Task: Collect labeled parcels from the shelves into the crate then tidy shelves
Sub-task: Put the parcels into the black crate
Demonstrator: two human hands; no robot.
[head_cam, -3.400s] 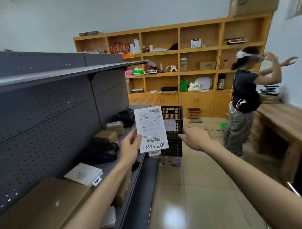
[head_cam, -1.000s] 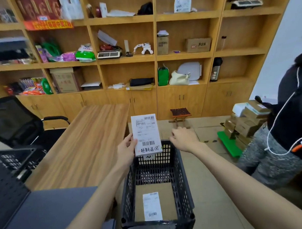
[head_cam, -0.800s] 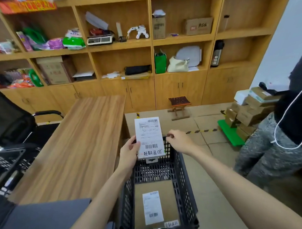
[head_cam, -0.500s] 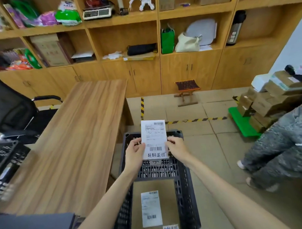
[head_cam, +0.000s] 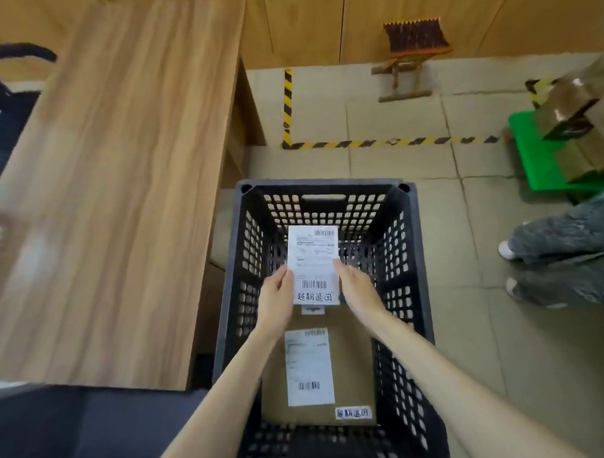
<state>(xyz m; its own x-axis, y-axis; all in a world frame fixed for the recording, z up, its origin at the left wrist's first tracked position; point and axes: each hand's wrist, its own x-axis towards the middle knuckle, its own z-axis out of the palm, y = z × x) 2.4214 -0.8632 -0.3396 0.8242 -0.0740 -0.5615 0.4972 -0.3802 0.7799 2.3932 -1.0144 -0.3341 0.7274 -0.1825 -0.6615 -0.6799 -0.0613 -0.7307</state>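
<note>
A small white labeled parcel with barcodes and handwritten characters hangs inside the black perforated crate. My left hand grips its left edge and my right hand grips its right edge. Below them, on the crate floor, lies a brown cardboard parcel with a white shipping label and a small handwritten sticker.
A wooden table stands left of the crate. A grey shelf surface fills the lower left. To the right are another person's legs and stacked cardboard boxes on a green cart. A small wooden stool and striped floor tape lie beyond.
My view has tilted down over the crate. Both hands have lowered the white parcel from above the crate's far rim to inside it.
</note>
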